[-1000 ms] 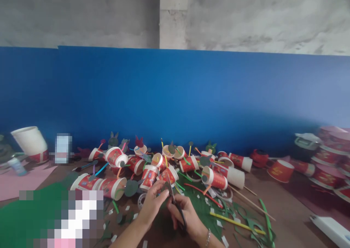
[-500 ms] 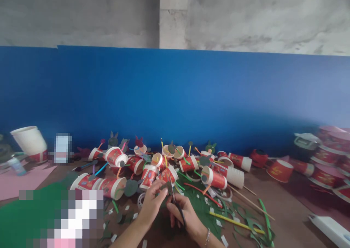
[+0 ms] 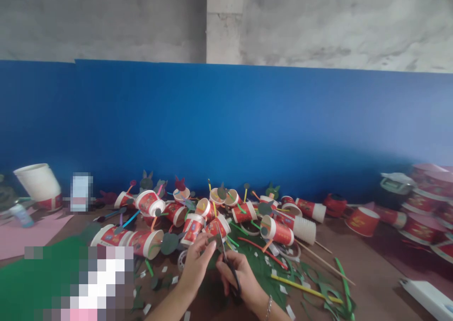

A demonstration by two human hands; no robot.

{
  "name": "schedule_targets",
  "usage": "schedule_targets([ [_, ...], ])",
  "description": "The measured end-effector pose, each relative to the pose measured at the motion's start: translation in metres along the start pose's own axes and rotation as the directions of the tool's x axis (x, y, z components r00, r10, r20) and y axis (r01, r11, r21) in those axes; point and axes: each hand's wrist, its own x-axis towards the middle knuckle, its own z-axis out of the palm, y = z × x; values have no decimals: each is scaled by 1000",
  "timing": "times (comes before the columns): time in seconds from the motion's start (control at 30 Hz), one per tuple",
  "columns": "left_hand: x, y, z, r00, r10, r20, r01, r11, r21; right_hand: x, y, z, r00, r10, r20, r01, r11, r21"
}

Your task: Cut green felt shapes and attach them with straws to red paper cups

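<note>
My left hand (image 3: 199,263) pinches a small dark piece of paper (image 3: 213,239) in front of the heap of cups. In my right hand (image 3: 240,274) are black-handled scissors (image 3: 231,267), blades pointing up and away beside the paper. The fingers of my right hand are wrapped through the handles. Just behind my hands lies a red paper cup (image 3: 217,226) on its side. Under and right of my hands, green paper (image 3: 260,269) is strewn with small white scraps.
Many red cups with coloured pipe cleaners crowd the table (image 3: 368,274). A yellow strip (image 3: 306,288) and wooden sticks (image 3: 331,262) lie right. A stack of white cups (image 3: 305,230) lies behind. A white box (image 3: 430,297) sits far right, pink paper (image 3: 42,236) left.
The scissors and my right hand have shifted slightly, and the small piece of paper has turned a little in my left fingers. The surrounding things stay as they were.
</note>
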Motion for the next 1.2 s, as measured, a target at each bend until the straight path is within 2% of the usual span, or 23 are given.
schedule_targets([
  [0.43,2,-3,-4,999,-8,42,7,1000,22,-2,-4,1,1000,-1,10,0,1000,28],
  [0.67,2,-2,-2,999,2,-47,1,997,75,-2,-5,3,1000,9,-5,-8,1000,16],
  [0.93,2,1,-4,999,37,17,-38,996,86,-2,-1,1,1000,21,13,-21,1000,14],
  [1.2,2,6,-4,1000,12,-7,-11,997,73,-2,-3,2,1000,9,8,-9,1000,25],
])
